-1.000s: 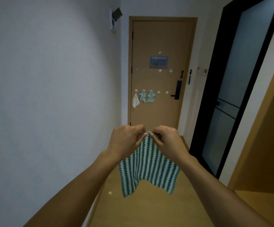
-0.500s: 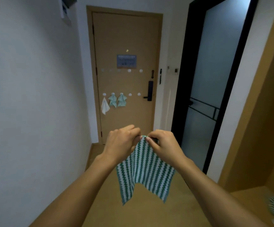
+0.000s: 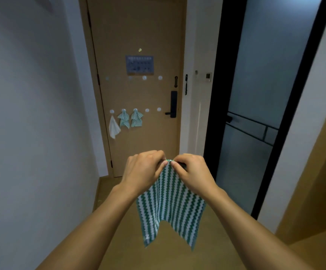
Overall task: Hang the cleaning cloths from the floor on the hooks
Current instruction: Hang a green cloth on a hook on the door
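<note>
A green-and-white zigzag striped cloth (image 3: 170, 203) hangs in front of me. My left hand (image 3: 142, 170) and my right hand (image 3: 193, 172) both pinch its top corner, fingertips almost touching. On the wooden door (image 3: 138, 32) ahead, a lower row of white hooks carries a white cloth (image 3: 113, 128) and two striped cloths (image 3: 124, 119) (image 3: 136, 117). Two bare hooks (image 3: 147, 110) (image 3: 159, 109) follow to their right. An upper row of hooks (image 3: 144, 77) holds nothing.
A white wall (image 3: 31, 114) runs along the left. A black-framed frosted glass door (image 3: 255, 94) stands on the right, then a wooden cabinet side (image 3: 318, 182). The door has a black handle lock (image 3: 173, 104) and a notice (image 3: 139, 64). The floor (image 3: 123, 230) is wooden.
The door has come closer and shifted left then back to centre in view. Both hands keep pinching the same corner of the striped cloth.
</note>
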Motion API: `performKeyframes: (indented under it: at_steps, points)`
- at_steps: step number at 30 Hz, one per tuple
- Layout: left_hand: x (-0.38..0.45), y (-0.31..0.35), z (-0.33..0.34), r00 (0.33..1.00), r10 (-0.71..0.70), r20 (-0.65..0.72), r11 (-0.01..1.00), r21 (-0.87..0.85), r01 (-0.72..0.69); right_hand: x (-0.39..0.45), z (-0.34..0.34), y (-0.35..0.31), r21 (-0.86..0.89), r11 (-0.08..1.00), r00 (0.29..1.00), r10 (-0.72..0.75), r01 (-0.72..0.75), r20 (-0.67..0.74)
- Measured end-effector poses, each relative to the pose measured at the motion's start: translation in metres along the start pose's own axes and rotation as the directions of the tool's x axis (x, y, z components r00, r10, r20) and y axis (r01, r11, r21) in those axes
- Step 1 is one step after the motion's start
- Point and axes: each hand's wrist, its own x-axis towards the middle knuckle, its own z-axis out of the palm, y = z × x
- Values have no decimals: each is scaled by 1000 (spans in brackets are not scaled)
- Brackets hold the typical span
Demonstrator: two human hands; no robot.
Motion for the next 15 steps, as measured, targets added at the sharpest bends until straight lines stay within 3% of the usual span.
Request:
performKeyframes:
  at_steps: [15]
  points:
    - [179, -129, 123, 995, -103, 8, 991, 85, 102, 227, 95, 135, 69, 996, 996, -66, 61, 67]
